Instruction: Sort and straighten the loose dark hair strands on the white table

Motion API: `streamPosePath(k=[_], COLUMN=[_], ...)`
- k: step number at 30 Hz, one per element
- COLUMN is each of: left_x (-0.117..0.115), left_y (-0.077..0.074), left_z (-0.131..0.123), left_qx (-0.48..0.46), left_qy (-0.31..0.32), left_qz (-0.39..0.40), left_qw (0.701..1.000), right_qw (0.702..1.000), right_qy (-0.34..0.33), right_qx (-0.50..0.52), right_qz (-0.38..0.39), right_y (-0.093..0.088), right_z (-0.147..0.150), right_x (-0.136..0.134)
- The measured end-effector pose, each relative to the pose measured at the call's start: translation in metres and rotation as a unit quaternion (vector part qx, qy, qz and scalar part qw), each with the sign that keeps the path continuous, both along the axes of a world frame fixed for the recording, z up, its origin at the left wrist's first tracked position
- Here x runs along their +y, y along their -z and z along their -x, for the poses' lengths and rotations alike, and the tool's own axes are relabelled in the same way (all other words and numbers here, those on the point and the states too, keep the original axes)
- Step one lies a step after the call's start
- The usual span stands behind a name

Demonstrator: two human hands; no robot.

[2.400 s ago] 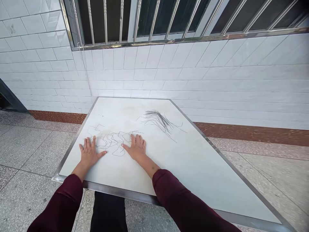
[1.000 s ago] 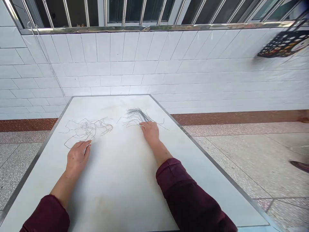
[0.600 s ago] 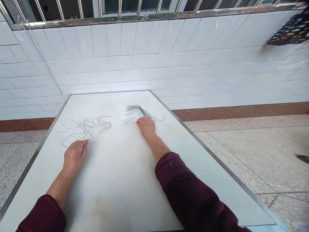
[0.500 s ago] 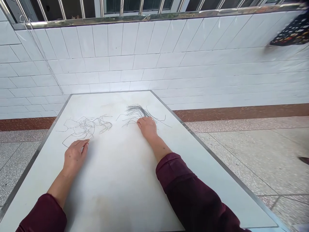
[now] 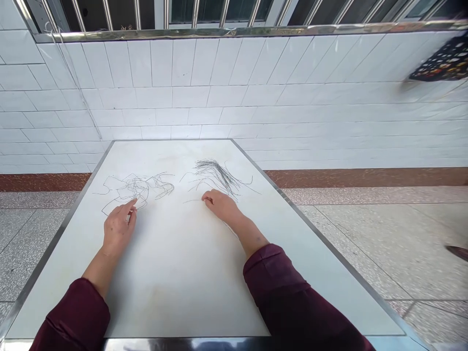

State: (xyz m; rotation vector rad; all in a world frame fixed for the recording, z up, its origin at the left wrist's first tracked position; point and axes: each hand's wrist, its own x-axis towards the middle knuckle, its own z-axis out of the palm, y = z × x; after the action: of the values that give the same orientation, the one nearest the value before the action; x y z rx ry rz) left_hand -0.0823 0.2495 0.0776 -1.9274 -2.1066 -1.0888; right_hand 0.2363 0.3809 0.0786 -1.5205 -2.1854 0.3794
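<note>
My left hand (image 5: 120,226) rests at the near edge of a loose tangle of thin dark strands (image 5: 133,187), its thumb and index fingertip a little apart. The fingertips touch or nearly touch the tangle, and I see nothing held between them. My right hand (image 5: 222,205) is pinched closed on a thin dark strand (image 5: 192,201). One end of it sticks out left of the fingertips, and a dark line shows below the wrist. Just beyond this hand lies a denser bundle of dark strands (image 5: 217,170), mostly lined up. Whether they are wire or hair-like fibre I cannot tell.
Both hands are over a white table (image 5: 175,273) with a grey edge. A white tiled wall (image 5: 204,92) stands behind it, with a metal-barred window (image 5: 223,19) above. Speckled floor (image 5: 351,229) runs along both sides. A dark patterned cloth (image 5: 442,61) hangs at upper right.
My right hand has come off the bundle, moving nearer and slightly left with a strand in its pinch. My left hand has moved a little farther up against the tangle. The view has shifted slightly.
</note>
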Motion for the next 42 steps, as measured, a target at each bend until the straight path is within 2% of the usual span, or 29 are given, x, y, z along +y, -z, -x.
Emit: streamPosePath(k=[4, 7, 9, 11, 13, 15, 19, 22, 27, 32, 37, 40, 42], left_x=[-0.009, -0.035, -0.06, -0.087, -0.113, -0.135, -0.169, -0.187, -0.212, -0.225, -0.235, -0.238, -0.238], left_y=[-0.007, -0.016, -0.021, -0.027, -0.034, -0.042, -0.059, -0.068, -0.076, -0.08, -0.084, -0.087, -0.087], left_z=[-0.005, -0.034, -0.065, -0.096, -0.121, -0.135, -0.14, -0.141, -0.147, -0.151, -0.153, -0.154, -0.155], left_qx=[-0.046, -0.209, -0.361, -0.503, -0.594, -0.626, -0.611, -0.59, -0.552, -0.501, -0.446, -0.439, -0.457], left_qy=[0.015, 0.054, 0.11, 0.164, 0.185, 0.187, 0.171, 0.167, 0.198, 0.21, 0.197, 0.182, 0.168], left_qz=[-0.037, -0.025, -0.009, 0.011, 0.004, -0.013, -0.035, -0.05, -0.056, -0.077, -0.113, -0.127, -0.134], left_qw=[0.998, 0.976, 0.926, 0.848, 0.783, 0.757, 0.772, 0.788, 0.808, 0.836, 0.866, 0.87, 0.863], right_qw=[0.997, 0.957, 0.935, 0.925, 0.927, 0.934, 0.939, 0.948, 0.955, 0.951, 0.944, 0.945, 0.947], right_qy=[0.021, 0.041, 0.029, 0.016, -0.007, -0.038, -0.092, -0.121, -0.144, -0.15, -0.175, -0.179, -0.176], right_qx=[0.07, 0.264, 0.32, 0.345, 0.346, 0.333, 0.314, 0.289, 0.259, 0.27, 0.272, 0.268, 0.264], right_qz=[0.017, 0.115, 0.152, 0.156, 0.141, 0.126, 0.103, 0.048, 0.016, 0.035, 0.063, 0.06, 0.047], right_y=[-0.013, -0.031, -0.042, -0.052, -0.061, -0.07, -0.083, -0.092, -0.103, -0.11, -0.116, -0.118, -0.119], right_z=[0.011, 0.025, 0.034, 0.04, 0.044, 0.044, 0.04, 0.035, 0.024, 0.019, 0.016, 0.017, 0.018], right_x=[-0.059, -0.115, -0.151, -0.183, -0.209, -0.231, -0.265, -0.285, -0.31, -0.325, -0.332, -0.333, -0.334])
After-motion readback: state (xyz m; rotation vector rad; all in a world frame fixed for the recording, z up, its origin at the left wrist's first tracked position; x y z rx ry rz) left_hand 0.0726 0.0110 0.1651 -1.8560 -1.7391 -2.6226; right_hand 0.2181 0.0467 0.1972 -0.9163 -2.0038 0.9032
